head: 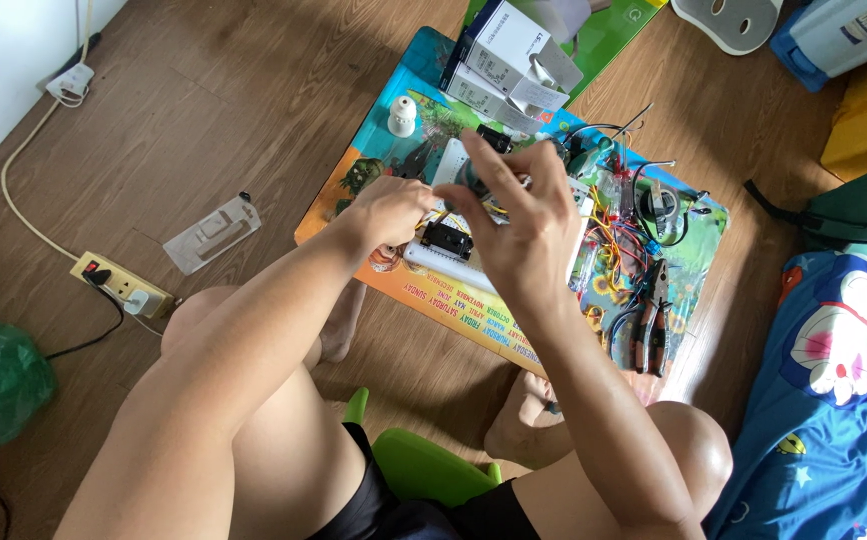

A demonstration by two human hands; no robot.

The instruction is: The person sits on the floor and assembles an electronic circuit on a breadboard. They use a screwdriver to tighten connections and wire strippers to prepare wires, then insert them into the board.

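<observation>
Pinching a small round part (pixel 472 176) in our right hand (pixel 519 235) | left hand (pixel 386 212) is steadying the white board (pixel 454 262) mid-mat (pixel 424 60) | part risks slipping into loose wires (pixel 609 245)

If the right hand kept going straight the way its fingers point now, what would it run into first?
Likely the white cardboard boxes at the far end of the colourful mat. The right hand points up-frame, away from the person, with a small dark part at its fingertips. Depth is unclear; it may pass above them.
</observation>
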